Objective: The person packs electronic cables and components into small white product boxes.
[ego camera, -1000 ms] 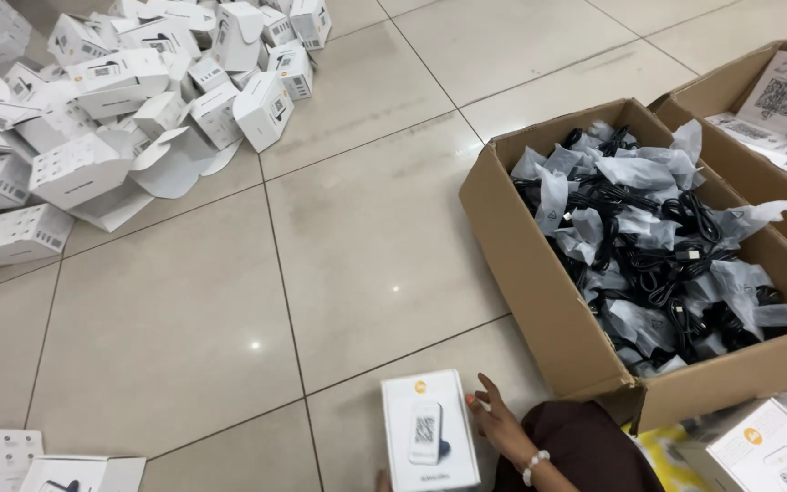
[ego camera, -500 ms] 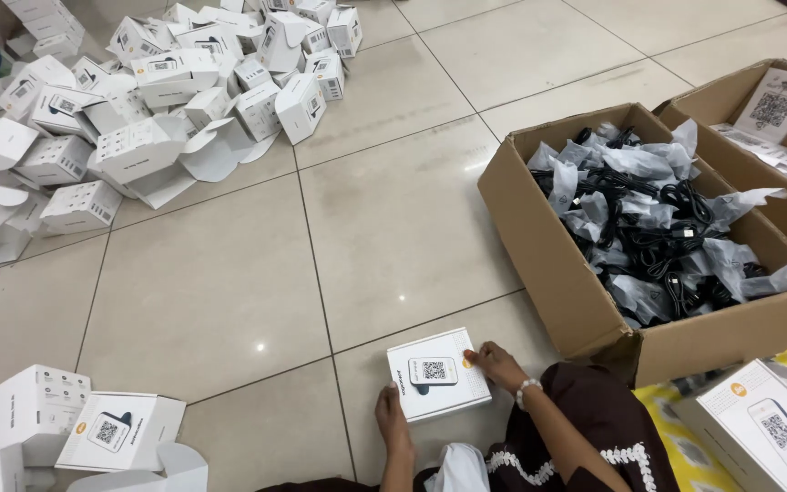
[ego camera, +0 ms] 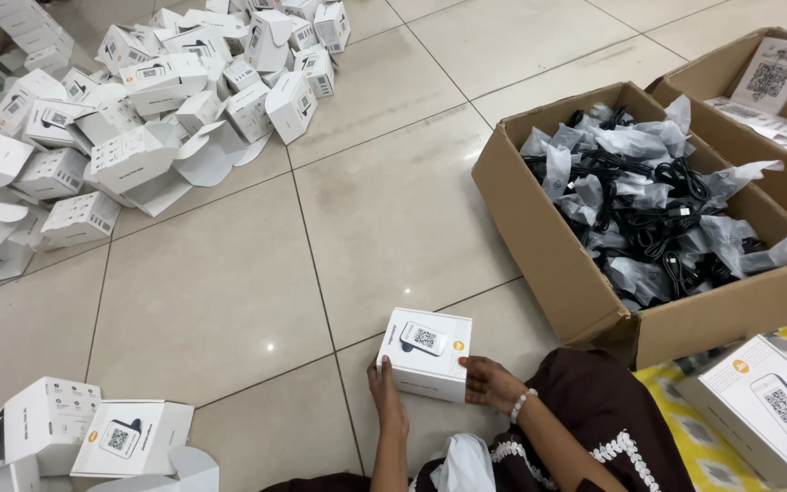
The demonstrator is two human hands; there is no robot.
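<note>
Both hands grip a white box (ego camera: 425, 353) at 6 o'clock on the tiled floor, left hand (ego camera: 384, 394) at its near corner, right hand (ego camera: 489, 381) at its side. Its printed top faces up, long axis running 10 to 4 o'clock. Half a second ago it sat tilted more. A carton (ego camera: 585, 282) of bagged black cables (ego camera: 649, 210) stands at 3 o'clock, and white boxes (ego camera: 138, 118) lie heaped at 10 o'clock.

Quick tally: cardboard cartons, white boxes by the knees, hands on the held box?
Cardboard cartons: 2, the cable carton and the leaflet carton
White boxes near the knees: 4, held box, two at left, one at right
Hands on the held box: 2, left hand, right hand
Total: 8
</note>
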